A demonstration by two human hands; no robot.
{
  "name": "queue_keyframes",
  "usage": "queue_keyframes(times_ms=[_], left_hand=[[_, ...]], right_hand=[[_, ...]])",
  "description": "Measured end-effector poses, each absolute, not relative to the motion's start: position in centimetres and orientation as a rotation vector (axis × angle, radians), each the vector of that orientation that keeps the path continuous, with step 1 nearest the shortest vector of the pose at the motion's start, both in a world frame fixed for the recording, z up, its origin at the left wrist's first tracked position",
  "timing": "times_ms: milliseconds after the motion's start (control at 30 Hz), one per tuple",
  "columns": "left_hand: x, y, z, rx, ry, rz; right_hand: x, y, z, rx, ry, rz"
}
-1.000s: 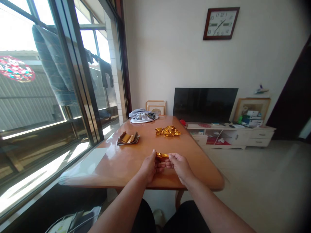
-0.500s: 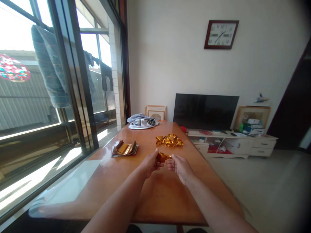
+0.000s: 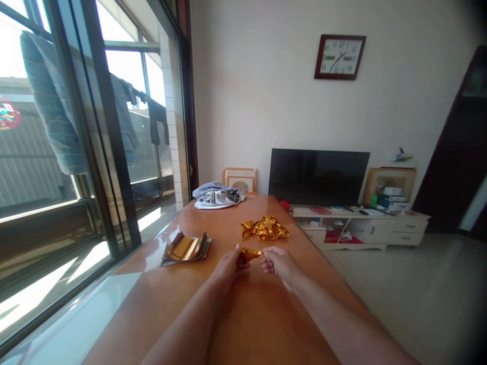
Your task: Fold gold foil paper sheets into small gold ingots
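Between my two hands, just above the wooden table (image 3: 243, 314), is a small piece of shiny gold foil paper (image 3: 250, 253), folded or twisted to a narrow end on the right. My left hand (image 3: 231, 266) is closed around its left side, thumb on top. The fingertips of my right hand (image 3: 278, 262) pinch its right tip. Beyond my hands lies a heap of crumpled, folded gold foil pieces (image 3: 266, 228). A stack of curled gold foil sheets (image 3: 187, 247) rests to the left of my left hand.
A bundle of grey and white cloth (image 3: 218, 195) lies at the table's far end, near leaning picture frames (image 3: 240, 177). Behind stands a white TV cabinet (image 3: 399, 228) with a black television (image 3: 318, 176). A glass sliding door (image 3: 95, 152) runs along the left.
The view has turned slightly right and up, so the scene sits lower and further left. Both hands still hold the gold foil paper, and its right end now looks narrower.
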State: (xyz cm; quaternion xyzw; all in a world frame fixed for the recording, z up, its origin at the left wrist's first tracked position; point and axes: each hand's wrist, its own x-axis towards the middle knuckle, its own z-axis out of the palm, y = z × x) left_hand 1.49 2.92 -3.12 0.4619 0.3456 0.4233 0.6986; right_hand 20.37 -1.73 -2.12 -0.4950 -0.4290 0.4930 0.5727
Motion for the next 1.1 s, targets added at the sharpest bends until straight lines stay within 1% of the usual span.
queue_keyframes(times_ms=[167,367,633,933,1100], left_hand=[[1.5,3.2,-3.2,1.029,0.753,0.982],[1.7,3.4,-3.7,1.044,0.773,1.021],[1.2,3.7,-3.6,1.332,1.051,1.129],[1.4,5.3,-6.1,1.477,1.042,1.142],[1.5,5.6,-6.5,1.544,1.017,1.179]], right_hand=[[20.0,-0.1,-2.3,-1.196,-1.01,1.135],[19.4,0.5,-3.8,-1.202,-1.005,1.085],[19.5,0.7,-5.4,-1.254,-1.072,0.896],[19.5,0.5,-6.1,-1.27,-1.283,0.679],[19.4,0.2,-6.1,-1.312,-1.281,0.605]])
